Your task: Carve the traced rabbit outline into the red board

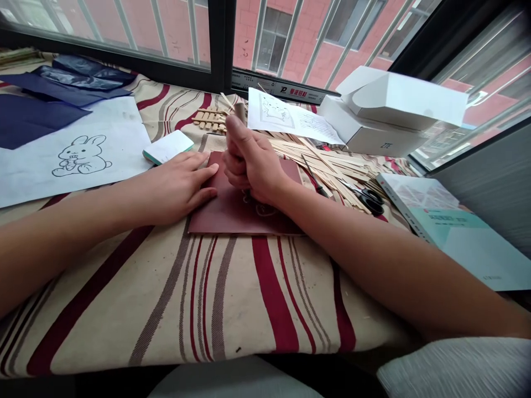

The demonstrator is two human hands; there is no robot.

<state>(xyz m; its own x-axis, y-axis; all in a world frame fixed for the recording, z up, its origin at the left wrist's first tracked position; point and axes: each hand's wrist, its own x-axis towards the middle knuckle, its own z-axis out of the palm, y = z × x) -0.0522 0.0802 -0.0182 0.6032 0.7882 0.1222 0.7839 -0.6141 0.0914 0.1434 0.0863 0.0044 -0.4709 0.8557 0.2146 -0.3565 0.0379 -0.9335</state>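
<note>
Right hand point(251, 163) is clenched around a brown cylindrical handle point(239, 112), its lower end hidden; left hand point(178, 185) is laid open and flat on a maroon card sheet point(244, 218), mid-way across the striped cloth worktop point(232, 298). Pale wooden sticks point(319, 160) are heaped just beyond, toward the far edge.

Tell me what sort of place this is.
Probably a home craft corner by a window: a striped cloth covers the table, wooden sticks lie heaped near a rabbit drawing, and a barred window faces a red brick building.
</note>
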